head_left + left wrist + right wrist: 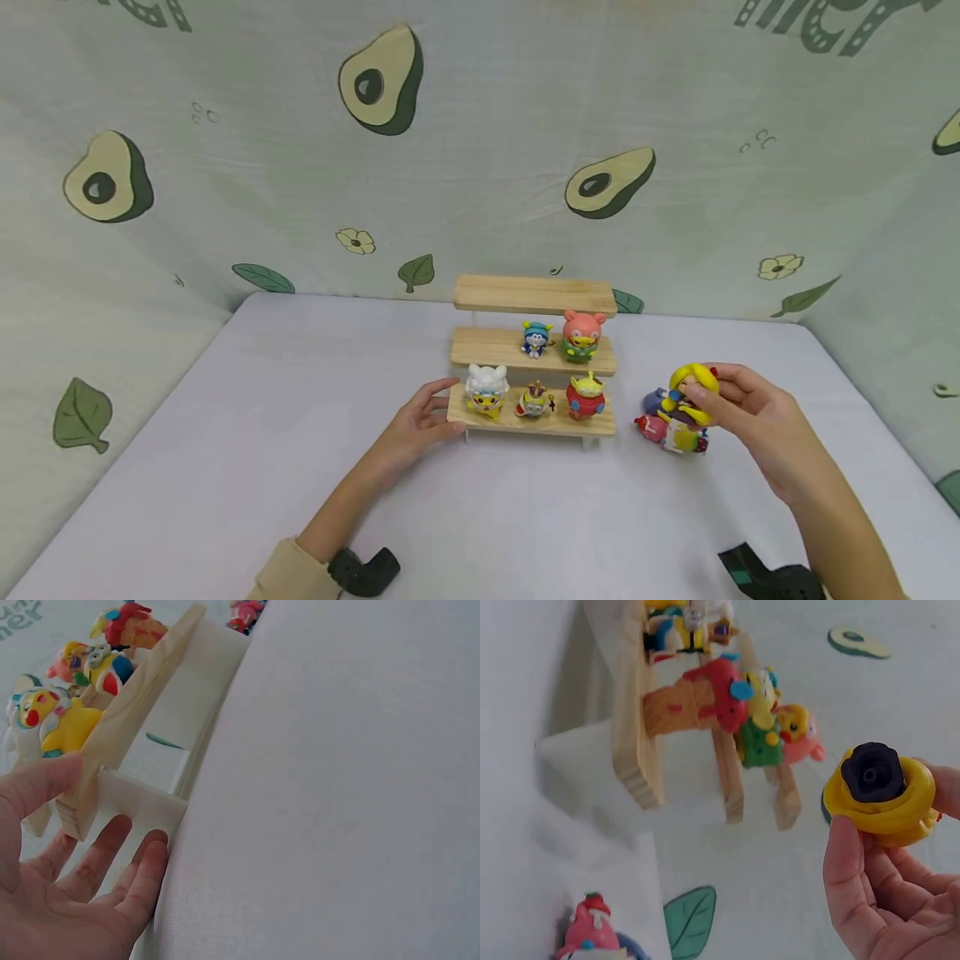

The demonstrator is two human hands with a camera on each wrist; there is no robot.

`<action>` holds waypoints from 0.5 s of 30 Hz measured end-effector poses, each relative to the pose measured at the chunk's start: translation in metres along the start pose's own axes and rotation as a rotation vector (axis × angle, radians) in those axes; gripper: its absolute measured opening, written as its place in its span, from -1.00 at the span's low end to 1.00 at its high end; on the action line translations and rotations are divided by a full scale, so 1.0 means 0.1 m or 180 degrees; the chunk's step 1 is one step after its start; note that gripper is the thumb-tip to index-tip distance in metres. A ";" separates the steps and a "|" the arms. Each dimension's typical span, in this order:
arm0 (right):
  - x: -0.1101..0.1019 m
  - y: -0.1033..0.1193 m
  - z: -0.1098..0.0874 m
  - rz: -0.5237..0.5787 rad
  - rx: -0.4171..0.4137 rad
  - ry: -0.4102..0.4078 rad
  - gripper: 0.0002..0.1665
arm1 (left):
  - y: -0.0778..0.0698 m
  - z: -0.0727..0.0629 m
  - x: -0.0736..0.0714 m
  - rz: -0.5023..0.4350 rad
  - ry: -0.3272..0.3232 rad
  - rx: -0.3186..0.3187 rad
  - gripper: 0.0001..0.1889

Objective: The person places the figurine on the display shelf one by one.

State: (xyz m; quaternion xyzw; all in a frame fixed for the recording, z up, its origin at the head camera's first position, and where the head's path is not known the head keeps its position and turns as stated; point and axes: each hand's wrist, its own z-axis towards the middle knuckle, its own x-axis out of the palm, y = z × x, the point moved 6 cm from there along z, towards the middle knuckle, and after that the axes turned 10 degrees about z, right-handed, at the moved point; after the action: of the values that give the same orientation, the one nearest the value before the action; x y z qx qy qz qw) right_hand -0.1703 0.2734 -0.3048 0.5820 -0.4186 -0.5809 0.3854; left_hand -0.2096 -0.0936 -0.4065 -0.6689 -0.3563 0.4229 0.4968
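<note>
A three-tier wooden display shelf with white supports stands on the table. My left hand grips the left end of its lowest tier, thumb on the board and fingers by the white support. My right hand pinches a yellow-haired figurine between thumb and fingers, to the right of the shelf. Its dark underside faces the right wrist camera. Below and behind it, partly hidden, several other figurines lie together, among them a pink one and a purple-blue one.
The lowest tier carries a yellow figurine in a white fluffy hat, a crowned one and a red one with a green head. On the middle tier are a blue-hatted figurine and a pink-eared one. An avocado-print cloth hangs behind.
</note>
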 end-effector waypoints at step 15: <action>0.62 0.77 -0.03 0.0105 -0.0426 0.0320 -0.55 | -0.02 -0.02 0.01 0.0020 0.0009 0.0023 -0.29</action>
State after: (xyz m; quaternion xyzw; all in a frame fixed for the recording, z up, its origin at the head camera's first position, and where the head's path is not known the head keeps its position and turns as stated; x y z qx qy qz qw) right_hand -0.1715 0.1883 -0.2542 0.5765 -0.3685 -0.5712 0.4534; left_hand -0.2075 -0.0928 -0.4041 -0.6689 -0.3519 0.4248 0.4984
